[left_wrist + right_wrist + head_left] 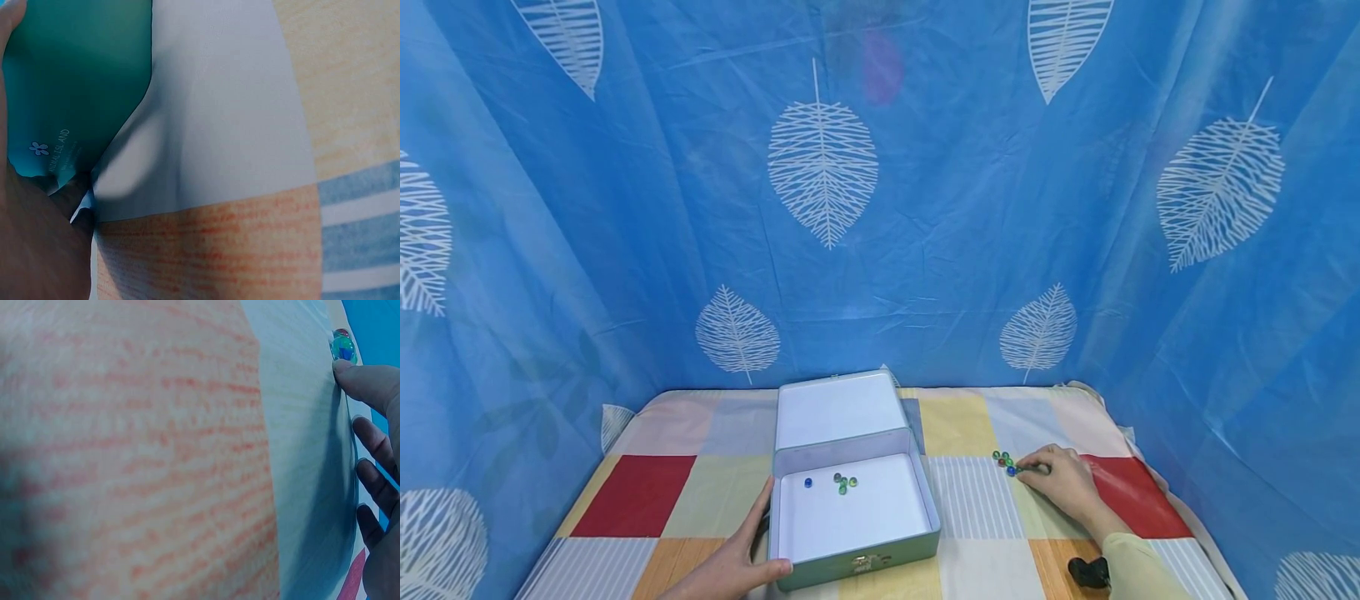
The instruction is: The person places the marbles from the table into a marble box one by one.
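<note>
A green tin box with a white inside stands with its hinged lid folded back. Several glass marbles lie on its floor, a blue one apart from the others. My left hand rests against the near left corner, thumb on the front and fingers along the left wall. Printed lettering shows on the box side in the left wrist view. To the right, my right hand pinches a marble between thumb and forefinger, beside a small cluster of marbles on the cloth.
A patchwork-patterned cloth covers the table. Near the right forearm lies a small black object. Blue curtains with white leaf prints enclose the back and both sides.
</note>
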The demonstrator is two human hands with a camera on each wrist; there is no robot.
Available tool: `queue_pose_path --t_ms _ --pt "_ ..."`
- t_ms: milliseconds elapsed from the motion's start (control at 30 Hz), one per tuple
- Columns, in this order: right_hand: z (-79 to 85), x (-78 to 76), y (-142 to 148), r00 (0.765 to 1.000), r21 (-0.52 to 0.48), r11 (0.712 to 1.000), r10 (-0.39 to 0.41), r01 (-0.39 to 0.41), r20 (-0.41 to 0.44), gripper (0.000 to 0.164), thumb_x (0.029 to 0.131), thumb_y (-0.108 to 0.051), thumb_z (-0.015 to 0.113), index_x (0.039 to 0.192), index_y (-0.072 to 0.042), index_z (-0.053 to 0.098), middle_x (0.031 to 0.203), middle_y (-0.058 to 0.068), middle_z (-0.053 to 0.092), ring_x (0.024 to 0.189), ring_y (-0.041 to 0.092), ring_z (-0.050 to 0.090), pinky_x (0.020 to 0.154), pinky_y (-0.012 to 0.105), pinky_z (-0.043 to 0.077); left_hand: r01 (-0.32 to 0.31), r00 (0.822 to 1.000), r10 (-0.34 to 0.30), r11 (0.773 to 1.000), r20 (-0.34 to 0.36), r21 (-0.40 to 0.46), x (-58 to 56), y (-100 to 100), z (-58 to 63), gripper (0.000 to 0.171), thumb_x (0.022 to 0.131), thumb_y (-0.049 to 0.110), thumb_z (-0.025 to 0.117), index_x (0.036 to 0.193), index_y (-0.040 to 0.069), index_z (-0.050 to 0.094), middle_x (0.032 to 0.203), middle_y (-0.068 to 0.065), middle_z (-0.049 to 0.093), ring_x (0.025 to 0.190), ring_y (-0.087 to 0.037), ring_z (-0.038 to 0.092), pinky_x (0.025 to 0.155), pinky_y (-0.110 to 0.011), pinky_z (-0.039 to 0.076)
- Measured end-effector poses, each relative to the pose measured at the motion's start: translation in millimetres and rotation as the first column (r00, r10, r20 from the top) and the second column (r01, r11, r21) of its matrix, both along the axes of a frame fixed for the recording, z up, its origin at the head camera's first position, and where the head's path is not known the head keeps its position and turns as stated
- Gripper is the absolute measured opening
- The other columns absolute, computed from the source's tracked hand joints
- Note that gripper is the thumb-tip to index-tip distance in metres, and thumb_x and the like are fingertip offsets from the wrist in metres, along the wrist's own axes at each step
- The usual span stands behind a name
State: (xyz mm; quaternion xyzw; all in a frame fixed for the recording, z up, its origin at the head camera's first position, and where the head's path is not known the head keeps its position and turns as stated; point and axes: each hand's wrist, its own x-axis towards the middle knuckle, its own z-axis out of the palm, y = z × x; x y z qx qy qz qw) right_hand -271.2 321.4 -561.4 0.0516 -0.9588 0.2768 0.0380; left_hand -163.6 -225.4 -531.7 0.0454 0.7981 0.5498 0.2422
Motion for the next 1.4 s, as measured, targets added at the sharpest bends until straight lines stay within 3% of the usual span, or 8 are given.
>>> queue_pose_path --t_ms 200,500,700,933,1233,1400 --pt "1.0 0.7 1.2 1.0 -0.003 1.0 -0.005 0.005 0.006 0.014 0.085 -0.033 0.084 0.097 -0.027 0.08 0.101 -0.003 0.067 0.101 0.026 0.056 0.088 0.053 0.037 -0.004 1.0 0.004 1.0 0.004 0.003 1.6 1.3 -0.8 0.106 0.098 0.041 0.068 0.163 0.029 -0.015 0.169 -0.021 -0.005 0.146 -0.047 0.008 0.108 -0.079 0.024" --pt "3.4 -1.1 5.2 0.999 -0.043 0.999 -0.013 0.015 0.045 0.017 0.087 -0.033 0.083 0.1 -0.023 0.08 0.102 -0.003 0.068 0.1 0.022 0.059 0.086 0.044 0.047 -0.02 1.0 0.02 1.0 -0.002 -0.019 5.5 3.7 -1.1 0.108 0.096 0.044 0.07 0.164 0.028 -0.013 0.168 -0.022 -0.001 0.144 -0.047 0.013 0.107 -0.077 0.03" --pt "10.1 -2.5 5.1 1.0 -0.057 0.998 -0.013 0.013 0.01 0.016 0.088 -0.03 0.082 0.101 -0.02 0.08 0.103 -0.002 0.069 0.1 0.023 0.06 0.087 0.047 0.048 -0.032 0.999 0.032 0.998 -0.004 -0.054 6.7 6.4 -2.5 0.109 0.095 0.047 0.07 0.164 0.028 -0.013 0.168 -0.023 0.002 0.143 -0.047 0.016 0.106 -0.077 0.03" --pt "23.8 -3.9 -7.3 0.997 -0.093 0.994 0.046 -0.052 -0.062 0.014 0.091 -0.032 0.079 0.102 -0.023 0.08 0.106 -0.004 0.07 0.106 0.026 0.059 0.088 0.051 0.048 -0.038 0.999 0.038 0.998 0.005 -0.046 10.0 7.2 -2.0 0.109 0.095 0.047 0.07 0.164 0.028 -0.013 0.168 -0.023 0.002 0.142 -0.047 0.016 0.105 -0.076 0.033" --pt "38.8 -6.1 -42.2 0.988 -0.149 0.98 0.123 -0.135 -0.091 0.012 0.092 -0.027 0.079 0.103 -0.02 0.08 0.104 -0.01 0.068 0.112 0.026 0.053 0.095 0.055 0.044 -0.03 1.0 0.03 1.0 0.008 0.002 12.6 8.5 -2.8 0.106 0.098 0.043 0.068 0.164 0.029 -0.014 0.168 -0.023 -0.002 0.144 -0.048 0.01 0.106 -0.078 0.028" --pt "45.5 -6.2 -63.9 0.974 -0.156 0.966 0.187 -0.206 -0.128 0.014 0.091 -0.03 0.08 0.102 -0.023 0.08 0.103 -0.016 0.066 0.108 0.024 0.055 0.091 0.05 0.046 -0.032 0.999 0.032 0.999 0.008 0.005 14.7 10.6 -3.1 0.106 0.098 0.044 0.068 0.164 0.029 -0.014 0.168 -0.023 -0.001 0.144 -0.049 0.011 0.106 -0.077 0.031"
